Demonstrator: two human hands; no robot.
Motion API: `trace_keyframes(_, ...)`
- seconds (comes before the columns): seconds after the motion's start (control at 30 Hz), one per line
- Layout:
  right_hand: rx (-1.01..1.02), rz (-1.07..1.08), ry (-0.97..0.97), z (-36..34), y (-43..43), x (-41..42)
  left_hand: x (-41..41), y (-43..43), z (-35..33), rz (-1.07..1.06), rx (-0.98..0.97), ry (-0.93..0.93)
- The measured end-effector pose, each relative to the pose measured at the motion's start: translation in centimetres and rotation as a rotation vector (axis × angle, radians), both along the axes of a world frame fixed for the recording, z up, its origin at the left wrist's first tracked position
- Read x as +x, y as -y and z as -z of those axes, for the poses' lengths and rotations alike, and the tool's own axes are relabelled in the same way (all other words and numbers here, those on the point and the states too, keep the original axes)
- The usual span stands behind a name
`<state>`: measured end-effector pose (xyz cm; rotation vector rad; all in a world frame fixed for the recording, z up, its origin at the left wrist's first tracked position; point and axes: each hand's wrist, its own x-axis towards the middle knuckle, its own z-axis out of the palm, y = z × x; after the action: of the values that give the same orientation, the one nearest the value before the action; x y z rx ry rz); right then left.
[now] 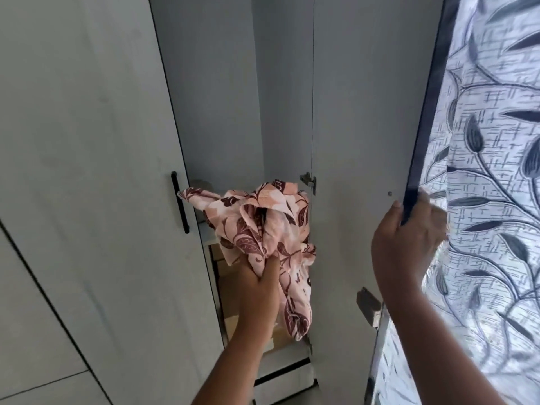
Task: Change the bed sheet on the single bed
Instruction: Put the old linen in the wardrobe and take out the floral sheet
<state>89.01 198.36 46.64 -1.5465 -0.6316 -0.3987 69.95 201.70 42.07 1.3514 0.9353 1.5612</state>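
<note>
A crumpled pink sheet with dark red leaf print hangs in front of the open wardrobe compartment. My left hand grips it from below, fingers bunched in the cloth. My right hand holds the edge of the open wardrobe door, thumb on the inner face and fingers wrapped behind the dark edge. The bed is not in view.
The closed left wardrobe door carries a black bar handle. Wooden shelves and a white drawer sit low inside the wardrobe. A white curtain with grey leaf print hangs at the right, behind the door.
</note>
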Motion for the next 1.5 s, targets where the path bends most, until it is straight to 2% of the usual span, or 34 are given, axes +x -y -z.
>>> trace_keyframes(0.13, 0.001, -0.102, 0.104, 0.9, -0.6, -3.3, -1.2, 0.1, 0.5, -0.041, 0.022, 0.011)
trace_keyframes(0.33, -0.053, -0.201, 0.326, 2.8, -4.6, -10.7, -5.8, -0.8, 1.3, -0.132, 0.057, -0.068)
trace_keyframes(0.47, -0.153, -0.193, 0.322, 4.0, -7.8, -14.4, -10.0, -2.1, 2.0, -0.141, -0.027, 0.006)
trace_keyframes(0.57, -0.113, -0.379, 0.360, 4.4, -10.5, -16.6, -13.0, -3.1, 2.5, -0.171, -0.083, 0.056)
trace_keyframes(0.67, -0.123, -0.462, 0.286, 4.1, -12.6, -18.7, -14.9, -4.1, 3.0, -0.216, -0.132, 0.087)
trace_keyframes(0.73, -0.157, -0.446, 0.256, 3.9, -13.8, -19.4, -15.8, -4.9, 3.2, -0.257, -0.165, 0.099)
trace_keyframes(0.83, -0.185, -0.435, 0.342, 4.1, -15.5, -19.7, -16.4, -6.4, 3.2, -0.293, -0.196, 0.132)
trace_keyframes(1.1, -0.350, -0.530, 0.415, 5.2, -20.6, -19.1, -16.1, -10.3, 2.9, -0.419, -0.223, 0.192)
trace_keyframes(1.3, -0.379, -0.617, 0.528, 5.8, -24.2, -19.6, -15.3, -11.9, 2.5, -0.489, -0.230, 0.260)
trace_keyframes(1.5, -0.438, -0.709, 0.534, 5.4, -27.1, -19.6, -14.5, -12.8, 2.8, -0.535, -0.244, 0.331)
